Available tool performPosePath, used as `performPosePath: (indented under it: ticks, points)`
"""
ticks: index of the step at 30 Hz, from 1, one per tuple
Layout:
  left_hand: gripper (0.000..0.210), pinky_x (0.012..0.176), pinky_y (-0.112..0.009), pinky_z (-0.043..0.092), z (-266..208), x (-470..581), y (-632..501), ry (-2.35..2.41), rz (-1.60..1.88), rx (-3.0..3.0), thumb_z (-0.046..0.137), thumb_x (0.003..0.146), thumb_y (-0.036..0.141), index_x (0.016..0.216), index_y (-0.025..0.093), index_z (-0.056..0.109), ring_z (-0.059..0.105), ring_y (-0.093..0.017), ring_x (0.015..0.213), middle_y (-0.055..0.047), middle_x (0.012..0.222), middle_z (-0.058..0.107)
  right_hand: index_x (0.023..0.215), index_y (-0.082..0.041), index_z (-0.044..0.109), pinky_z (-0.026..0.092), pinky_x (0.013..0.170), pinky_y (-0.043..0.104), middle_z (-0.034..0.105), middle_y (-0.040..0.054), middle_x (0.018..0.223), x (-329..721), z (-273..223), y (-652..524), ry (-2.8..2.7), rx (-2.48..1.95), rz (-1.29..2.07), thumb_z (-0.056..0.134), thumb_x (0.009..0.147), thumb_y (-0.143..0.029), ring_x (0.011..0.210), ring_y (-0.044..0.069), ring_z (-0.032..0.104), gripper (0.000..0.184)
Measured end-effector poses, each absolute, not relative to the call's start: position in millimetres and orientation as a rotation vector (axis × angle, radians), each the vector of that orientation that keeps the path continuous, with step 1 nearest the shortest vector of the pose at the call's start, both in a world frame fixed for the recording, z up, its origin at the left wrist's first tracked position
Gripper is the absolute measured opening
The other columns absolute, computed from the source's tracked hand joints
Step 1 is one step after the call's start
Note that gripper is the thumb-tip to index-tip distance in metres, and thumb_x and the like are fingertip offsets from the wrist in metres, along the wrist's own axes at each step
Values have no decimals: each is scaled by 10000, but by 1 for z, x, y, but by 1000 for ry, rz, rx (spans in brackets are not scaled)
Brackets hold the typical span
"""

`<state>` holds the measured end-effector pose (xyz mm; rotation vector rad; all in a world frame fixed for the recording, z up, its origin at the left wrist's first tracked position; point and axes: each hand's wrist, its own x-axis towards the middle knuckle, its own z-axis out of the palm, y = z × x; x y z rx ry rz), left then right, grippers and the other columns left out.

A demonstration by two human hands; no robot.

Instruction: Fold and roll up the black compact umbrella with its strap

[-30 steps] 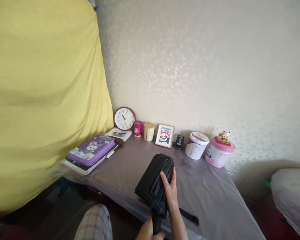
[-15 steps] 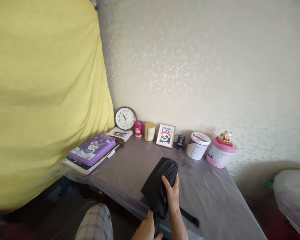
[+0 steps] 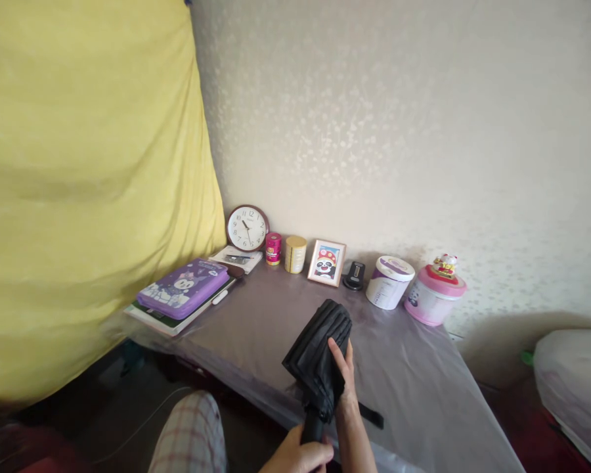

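A black folding umbrella [image 3: 318, 358], collapsed with its fabric in loose pleats, is held tilted above the near part of the table. My left hand [image 3: 298, 453] is wrapped round its black handle at the bottom of the view. Against the right side of the folded canopy lies my right hand [image 3: 343, 371], its thumb on the front of the fabric and the other fingers partly hidden behind. A black strap [image 3: 371, 415] sticks out to the right of my right wrist.
The table [image 3: 404, 381] has a grey cover. Along the wall stand a clock [image 3: 247, 228], a pink can [image 3: 273, 249], a yellow-lidded tub [image 3: 295, 254], a panda picture frame [image 3: 327, 263], a black stapler-like object [image 3: 354, 276], a white tub [image 3: 390, 282] and a pink box [image 3: 434, 295]. A purple case [image 3: 184, 289] lies left.
The umbrella has turned a little about its shaft, and more pleats show. My left hand now closes round the handle with its thumb across it. My right hand has shifted slightly along the fabric.
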<state>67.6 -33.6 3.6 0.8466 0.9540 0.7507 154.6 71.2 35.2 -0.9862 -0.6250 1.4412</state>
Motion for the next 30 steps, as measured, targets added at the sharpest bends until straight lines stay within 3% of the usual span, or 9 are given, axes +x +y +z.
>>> performPosePath:
  ticks: [6,10,14,17,19,23,26,30]
  points:
    - [140,420,-194,254,10,73,-34,1175,741,944,544,660,210,778,164,485,390,-83,418,67,433,416,1377,-315,291,447,895,294,519,3,1270,158,30,74,-779,-1116,1245,690,636,-481,1112,209,523,858]
    - [265,411,-198,290,11,79,-36,1275,753,1003,477,688,172,953,160,467,375,-85,392,99,449,359,1393,-286,262,345,1007,309,428,18,1357,158,31,75,-881,-1195,1119,663,654,-506,1227,208,414,869]
    - [382,537,-234,395,1,79,-34,1420,763,1112,500,700,186,1077,149,447,508,-122,535,36,624,482,1404,-255,236,280,1050,338,388,51,1382,156,33,74,-929,-1299,1077,686,623,-511,1250,230,380,937]
    - [544,753,-284,399,-8,75,-34,1551,744,1192,573,675,216,1177,103,398,566,-205,828,-71,834,563,1409,-250,209,431,919,335,489,74,1287,152,37,71,-894,-1314,1137,713,590,-505,1096,246,527,995]
    - [616,779,-318,384,-9,72,-34,1600,709,1224,586,675,245,1216,56,362,561,-245,871,-123,870,574,1401,-266,221,502,786,318,561,64,1184,151,39,68,-846,-1265,1179,718,594,-488,940,233,604,973]
    - [511,650,-267,396,2,66,-37,1528,712,1289,587,680,301,1128,105,441,562,-184,709,-52,750,564,1360,-302,301,529,659,301,617,32,1050,153,39,66,-740,-1169,1269,735,600,-436,781,204,635,885]
    - [326,506,-209,360,16,63,-38,1116,793,1192,522,719,350,983,160,500,473,-100,500,33,587,501,1321,-305,360,528,605,311,647,7,897,156,38,64,-675,-1073,1388,715,635,-429,668,187,631,783]
    - [385,469,-203,321,24,66,-38,891,809,946,492,664,437,908,139,498,359,-72,380,57,426,452,1266,-269,428,523,579,302,636,-9,765,157,40,61,-636,-978,1470,678,677,-439,621,176,623,661]
